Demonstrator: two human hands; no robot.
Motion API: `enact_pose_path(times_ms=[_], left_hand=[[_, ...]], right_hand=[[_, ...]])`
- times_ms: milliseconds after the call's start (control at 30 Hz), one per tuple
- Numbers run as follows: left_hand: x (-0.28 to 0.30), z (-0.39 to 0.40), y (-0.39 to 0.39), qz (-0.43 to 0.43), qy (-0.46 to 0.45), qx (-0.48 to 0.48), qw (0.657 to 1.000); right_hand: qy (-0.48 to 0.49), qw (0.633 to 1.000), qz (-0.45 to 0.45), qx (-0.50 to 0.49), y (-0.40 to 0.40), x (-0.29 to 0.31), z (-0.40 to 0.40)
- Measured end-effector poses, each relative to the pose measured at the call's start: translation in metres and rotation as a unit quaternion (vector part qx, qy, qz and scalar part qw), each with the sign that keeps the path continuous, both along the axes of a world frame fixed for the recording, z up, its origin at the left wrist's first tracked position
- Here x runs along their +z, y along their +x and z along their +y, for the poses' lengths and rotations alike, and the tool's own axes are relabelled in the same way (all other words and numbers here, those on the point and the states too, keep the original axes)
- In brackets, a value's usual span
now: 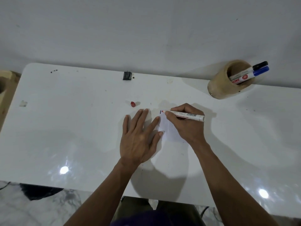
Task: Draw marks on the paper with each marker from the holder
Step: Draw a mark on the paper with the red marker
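Paper [169, 132] lies on the white table [81, 128], near its middle, partly under both hands. One dark mark [160, 112] already sits at its top edge, and the red tip of the uncapped marker [187, 115] touches just beside it, so by my reading a red mark is being made now. The right hand [185, 123] grasps this marker, fingers curled round the barrel near the tip. The left hand [140, 137] lies flat with fingers straight and spread, pressing the sheet down. A single red cap [133, 104] stands on the table just beyond the left hand, apart from it. One tan holder [228, 80] stands at the far right of the table, well apart from the sheet, with two capped markers leaning in it: a black-capped marker [260, 65] and a blue-capped marker [260, 71]. That makes three markers in all. Which marker made the dark mark I cannot tell, so the task seems about midway: red under way, one or two markers possibly left.
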State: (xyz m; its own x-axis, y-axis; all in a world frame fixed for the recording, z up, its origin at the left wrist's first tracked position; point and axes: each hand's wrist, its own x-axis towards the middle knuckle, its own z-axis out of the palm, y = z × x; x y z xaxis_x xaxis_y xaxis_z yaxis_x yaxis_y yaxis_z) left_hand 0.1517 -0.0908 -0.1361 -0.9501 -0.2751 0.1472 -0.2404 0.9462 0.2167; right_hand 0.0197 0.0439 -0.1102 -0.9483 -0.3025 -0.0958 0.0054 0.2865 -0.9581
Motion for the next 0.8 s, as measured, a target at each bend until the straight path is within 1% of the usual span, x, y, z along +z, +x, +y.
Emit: enact_pose_path(times_ms=[300,800], left_hand=[[-0.0006,0.0007,-0.0012,0.018,0.0,0.005,1.0],[-0.0016,0.001,-0.0013,0.02,0.005,0.006,1.0]], right_hand=[[0.022,1.0,0.007,-0.002,-0.0012,0.0014,-0.0009],[0.045,0.999,0.007,0.015,-0.0026,0.0007,-0.0011]])
